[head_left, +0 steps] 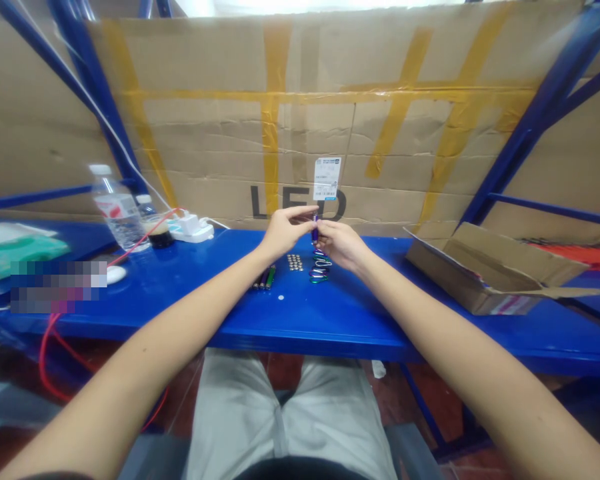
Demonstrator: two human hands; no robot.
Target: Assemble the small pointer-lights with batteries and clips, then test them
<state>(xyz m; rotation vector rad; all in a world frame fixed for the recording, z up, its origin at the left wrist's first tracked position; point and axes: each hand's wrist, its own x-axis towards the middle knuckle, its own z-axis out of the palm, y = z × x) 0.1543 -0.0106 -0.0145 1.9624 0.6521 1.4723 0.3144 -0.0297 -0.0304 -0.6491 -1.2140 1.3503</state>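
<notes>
The right hand [344,245] has its fingers closed on a slim, purple, shiny cylinder [315,235], which stands nearly upright between the two hands, above the blue metal worktop [340,313]. The left hand [283,230] meets it from the other side: the forefinger reaches out level with the upper end and the thumb tip lies at the barrel, yet I cannot tell whether these fingers grip or merely steady it.

The cylinder looks light and stiff, probably metal, so squeezing should do it little harm; its smooth skin may slip or roll, and a thumb-and-finger pinch around mid-barrel seems surest, leaving both ends free.

Just below the right hand lies a column of coloured, looped metal clips [320,268]. To their left sit small silvery metal pieces [295,263] in neat rows, then a row of slim dark, purple and green cylinders [265,278], partly behind the left forearm. Nearer the front edge is a tiny white disc [281,297]. Farther right stands an open brown cardboard box [480,280].
</notes>
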